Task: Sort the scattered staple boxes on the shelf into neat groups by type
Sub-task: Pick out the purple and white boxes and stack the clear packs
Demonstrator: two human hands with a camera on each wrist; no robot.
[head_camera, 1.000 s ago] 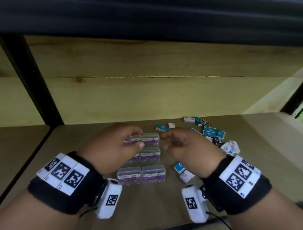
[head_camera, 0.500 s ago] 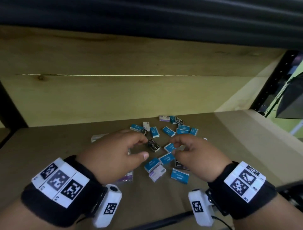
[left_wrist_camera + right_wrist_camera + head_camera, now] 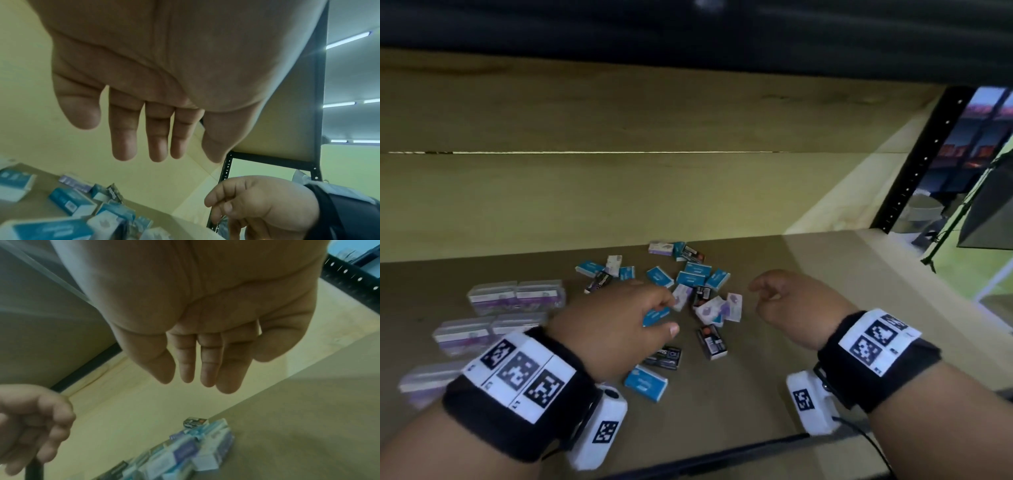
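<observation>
Small staple boxes lie scattered mid-shelf: blue boxes [image 3: 695, 278], white-and-purple boxes [image 3: 717, 308] and black boxes [image 3: 710, 341]. Clear boxes with purple labels [image 3: 517, 298] stand grouped in rows at the left. My left hand [image 3: 671, 313] hovers over the pile's left side, above a blue box [image 3: 657, 315]; in the left wrist view its fingers [image 3: 158, 146] hang straight and hold nothing. My right hand [image 3: 756, 294] floats just right of the pile. Its fingers [image 3: 207, 378] are relaxed and hold nothing.
The brown shelf board [image 3: 825, 260] runs on bare to the right of the pile. A wooden back wall [image 3: 619, 198] closes the rear, and a black perforated upright [image 3: 914, 164] stands at the right. Another blue box [image 3: 645, 382] lies near the front edge.
The view swung right from the clear boxes to the scattered pile. Both hands moved over the pile, then spread apart; the right hand now sits to its right.
</observation>
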